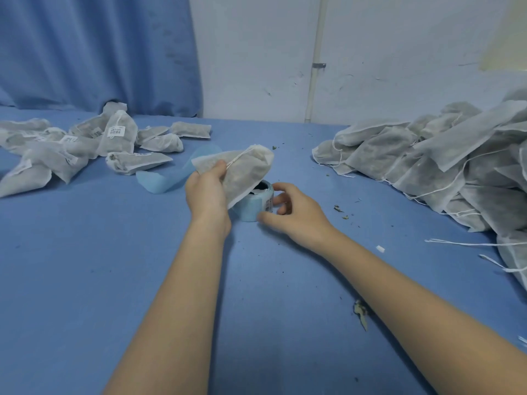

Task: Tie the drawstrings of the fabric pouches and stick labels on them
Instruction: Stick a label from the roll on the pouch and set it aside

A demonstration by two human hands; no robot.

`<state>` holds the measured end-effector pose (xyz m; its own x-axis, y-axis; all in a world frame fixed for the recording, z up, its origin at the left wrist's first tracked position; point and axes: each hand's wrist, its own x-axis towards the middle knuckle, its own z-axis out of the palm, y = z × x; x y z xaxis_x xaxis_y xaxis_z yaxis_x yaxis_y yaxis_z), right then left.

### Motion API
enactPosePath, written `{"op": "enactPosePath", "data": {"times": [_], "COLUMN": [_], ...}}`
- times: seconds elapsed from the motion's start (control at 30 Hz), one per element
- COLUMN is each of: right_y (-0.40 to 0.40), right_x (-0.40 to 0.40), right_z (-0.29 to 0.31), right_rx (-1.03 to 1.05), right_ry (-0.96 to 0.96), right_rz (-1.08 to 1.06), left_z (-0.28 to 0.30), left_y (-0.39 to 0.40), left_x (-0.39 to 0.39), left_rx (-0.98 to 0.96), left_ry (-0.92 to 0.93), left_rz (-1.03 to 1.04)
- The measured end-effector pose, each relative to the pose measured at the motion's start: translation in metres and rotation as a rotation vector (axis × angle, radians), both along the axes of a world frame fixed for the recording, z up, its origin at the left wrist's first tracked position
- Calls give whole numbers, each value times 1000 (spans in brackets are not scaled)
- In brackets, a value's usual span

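Pouch is pinched in my left hand above the label roll mid-counter; my right hand curls round the roll. Labelling step, I judge: next, peel one label.

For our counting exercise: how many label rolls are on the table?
1. The label roll stands at the table's middle, between the left hand and the right hand, partly under the held pouch. Others may be hidden under the pouch heaps.
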<state>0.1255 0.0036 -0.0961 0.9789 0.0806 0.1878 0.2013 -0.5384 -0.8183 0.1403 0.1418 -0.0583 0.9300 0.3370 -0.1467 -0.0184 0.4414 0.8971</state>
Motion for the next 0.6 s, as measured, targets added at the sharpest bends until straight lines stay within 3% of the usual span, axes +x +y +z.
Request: {"op": "enactPosePath", "data": {"times": [0.27, 0.6], "right_y": [-2, 1], "right_x": [7, 1], "right_z": [-2, -3], "right_rx": [127, 54], "right_ry": [-89, -192], "right_rz": [-125, -191], "left_z": [-2, -4], "left_y": [1, -2], "left_x": [5, 5], "left_rx": [-32, -10], "left_ry": [-30, -51], "left_rz": [4, 11]}}
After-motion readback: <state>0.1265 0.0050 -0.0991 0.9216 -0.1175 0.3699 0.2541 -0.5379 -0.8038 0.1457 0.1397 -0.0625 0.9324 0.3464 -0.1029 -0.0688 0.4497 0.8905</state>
